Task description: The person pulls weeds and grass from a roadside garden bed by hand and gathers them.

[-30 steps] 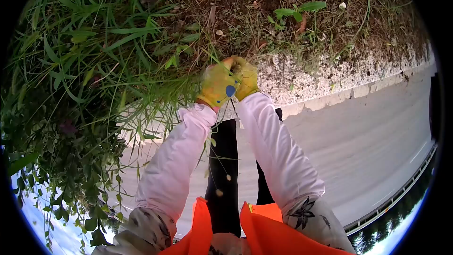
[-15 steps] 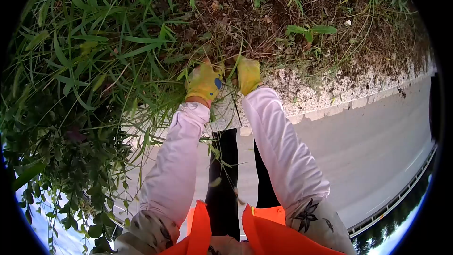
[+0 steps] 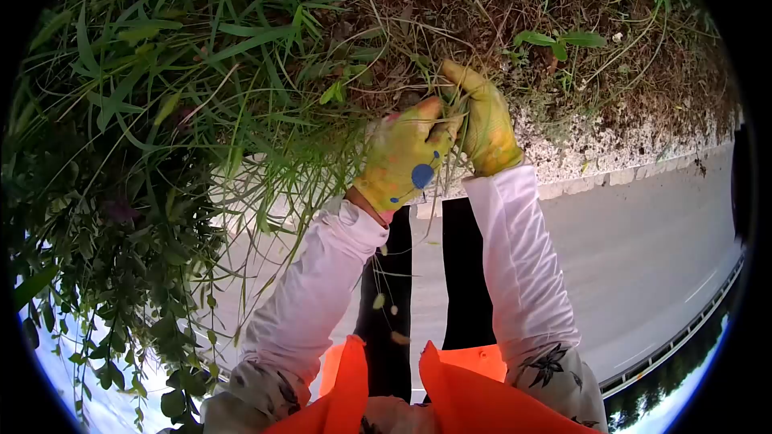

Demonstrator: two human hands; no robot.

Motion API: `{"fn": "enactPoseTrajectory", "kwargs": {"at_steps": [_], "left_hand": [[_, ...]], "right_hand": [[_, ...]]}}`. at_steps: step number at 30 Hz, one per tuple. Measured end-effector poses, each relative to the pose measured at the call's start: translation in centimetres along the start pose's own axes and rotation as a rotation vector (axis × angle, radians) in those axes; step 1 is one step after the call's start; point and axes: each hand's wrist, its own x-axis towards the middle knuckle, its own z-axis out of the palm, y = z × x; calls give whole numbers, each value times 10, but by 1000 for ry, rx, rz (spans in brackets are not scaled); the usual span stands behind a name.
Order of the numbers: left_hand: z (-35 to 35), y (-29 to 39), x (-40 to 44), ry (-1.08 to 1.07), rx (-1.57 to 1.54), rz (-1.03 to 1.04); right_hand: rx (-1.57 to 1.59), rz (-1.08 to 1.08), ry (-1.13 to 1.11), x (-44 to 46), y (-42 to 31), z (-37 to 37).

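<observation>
My left hand (image 3: 402,157), in a yellow glove with a blue dot, is closed around a bunch of pulled grass (image 3: 330,157). Its long stems and seed heads trail down and to the left. Right beside it, my right hand (image 3: 486,124) wears a matching yellow glove, with fingers curled over thin grass stems (image 3: 455,108) between the two hands. One of its fingers points up toward the soil. Both hands are above the edge where the weedy ground meets pale concrete. The fingertips are partly hidden by the stems.
Tall green grass (image 3: 161,56) and leafy shrubs (image 3: 137,273) crowd the left. Brown soil with dry stalks (image 3: 482,24) lies ahead, with a small broad-leaved weed (image 3: 559,40). A rough concrete kerb (image 3: 595,145) borders the grey pavement (image 3: 627,233); a railing (image 3: 683,345) runs at lower right.
Both hands have come up closer to me and shifted right, away from the ground. They are nearer each other, and the grass in the left hand has moved with it.
</observation>
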Motion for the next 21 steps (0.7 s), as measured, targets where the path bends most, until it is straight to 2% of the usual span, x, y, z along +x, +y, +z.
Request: {"fn": "enactPoseTrajectory", "kwargs": {"at_steps": [1, 2, 3, 4, 5, 6, 7, 8, 9, 11, 12, 14, 15, 16, 17, 19, 21], "left_hand": [[-6, 17, -6, -148, -75, 34], [3, 16, -17, -110, 103, 83], [13, 7, -25, -71, 282, 130], [12, -4, -25, -66, 286, 135], [7, -19, -21, 64, 539, 195], [3, -37, -18, 209, 789, 239], [-2, -60, -20, 152, 822, 55], [-9, -70, -24, 81, 847, -121], [-12, -78, -25, 78, 849, -113], [-22, -86, -30, -145, 872, -371], [-23, -93, -35, -193, 853, -349], [-24, -90, -36, -177, 825, -369], [-24, -89, -38, -153, 793, -381], [-23, -94, -43, -124, 773, -290], [-22, -98, -45, -121, 771, -291], [-18, -100, -50, -115, 675, -141], [-16, -98, -50, -123, 693, -164]], "right_hand": [[-59, -23, -39, -7, -3, -11], [-117, -48, -77, -13, -7, -21], [-305, -95, -20, -7, 12, -34], [-495, -131, 47, -1, 31, -47], [-573, -34, 155, -4, 42, -44], [-390, -99, 180, -11, 60, -27], [-501, -84, 141, -8, 79, -28], [-612, -74, 102, -8, 93, -22], [-282, 75, 26, -3, 107, -14], [-709, -193, -73, 1, 118, 7], [-907, -343, -81, 4, 124, 16], [-862, -232, -19, 12, 129, 33], [-697, -71, 87, 29, 138, 34], [-618, 6, 135, 32, 142, 34], [-535, 80, 189, 35, 144, 34], [-754, -151, 118, 23, 147, 26], [-866, -282, 77, 27, 145, 28]]}}
